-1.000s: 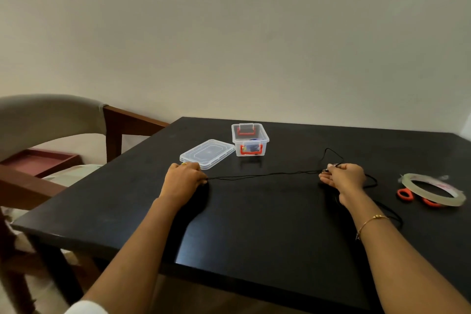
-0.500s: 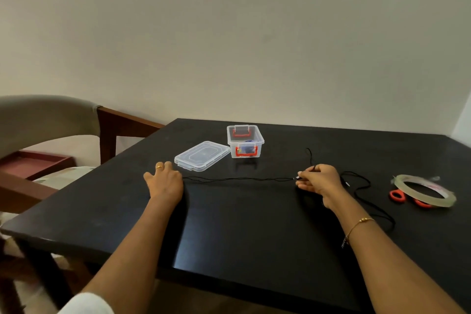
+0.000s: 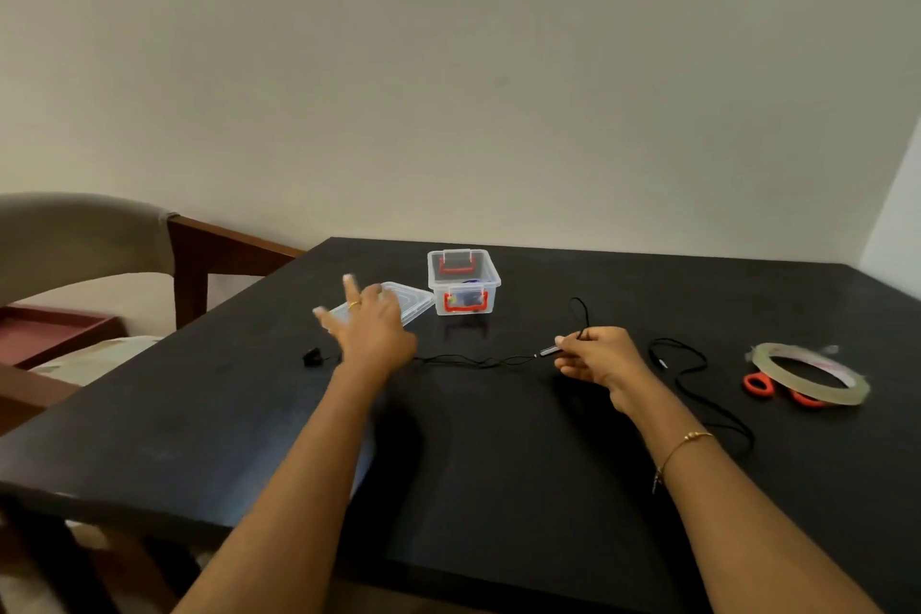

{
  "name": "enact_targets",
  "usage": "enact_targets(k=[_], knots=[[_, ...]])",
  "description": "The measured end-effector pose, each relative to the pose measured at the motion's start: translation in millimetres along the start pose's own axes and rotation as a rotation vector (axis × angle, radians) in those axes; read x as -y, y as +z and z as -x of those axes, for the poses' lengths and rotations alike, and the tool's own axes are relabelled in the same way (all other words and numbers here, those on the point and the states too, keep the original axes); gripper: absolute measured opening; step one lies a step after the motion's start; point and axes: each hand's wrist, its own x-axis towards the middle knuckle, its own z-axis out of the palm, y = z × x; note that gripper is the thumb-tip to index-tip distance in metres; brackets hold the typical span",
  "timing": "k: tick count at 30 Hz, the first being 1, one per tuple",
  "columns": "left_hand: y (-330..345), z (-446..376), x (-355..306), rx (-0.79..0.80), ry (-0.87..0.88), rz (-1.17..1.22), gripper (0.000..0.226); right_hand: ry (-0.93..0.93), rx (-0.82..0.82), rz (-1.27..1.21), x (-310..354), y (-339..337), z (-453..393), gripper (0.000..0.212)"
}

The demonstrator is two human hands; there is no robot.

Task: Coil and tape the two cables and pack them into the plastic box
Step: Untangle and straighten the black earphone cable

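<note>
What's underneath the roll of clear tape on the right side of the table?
Red-handled scissors lie under the tape roll; two red handle loops stick out at its near left edge. The blades are covered by the roll.

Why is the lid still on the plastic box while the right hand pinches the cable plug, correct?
Not quite. The lid is off, lying on the table left of the open plastic box, as the head view shows. The rest holds: the right hand pinches the cable plug.

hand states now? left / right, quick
Left hand: open, fingers spread, holding nothing.
Right hand: pinching the plug end of the black cable.
</note>
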Motion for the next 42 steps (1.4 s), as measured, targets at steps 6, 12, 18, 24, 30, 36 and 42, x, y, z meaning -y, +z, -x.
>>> enact_targets(k=[6, 12, 18, 24, 30, 36, 42], knots=[[23, 17, -84, 0.195, 0.541, 0.445, 0.049, -0.033, 0.069, -0.029, 2, 2, 2, 0.010], [50, 16, -111, 0.056, 0.569, 0.551, 0.032, -0.014, 0.120, -0.081, 4, 2, -3, 0.015], [60, 15, -101, -0.171, 0.504, 0.572, 0.024, 0.063, 0.150, -0.490, 12, 3, -9, 0.019], [66, 4, -80, -0.305, 0.246, 0.312, 0.025, 0.016, 0.052, -0.799, 18, -8, -11, 0.019], [66, -5, -52, -0.217, 0.060, 0.098, 0.032, 0.118, -0.156, -0.592, 11, -21, -20, 0.019], [65, -10, -37, -0.187, 0.012, 0.013, 0.034, 0.211, -0.279, -0.592, 10, -36, -19, 0.029], [65, -7, -42, -0.113, 0.052, -0.074, 0.031, 0.210, -0.333, -0.444, 3, -39, -18, 0.030]])
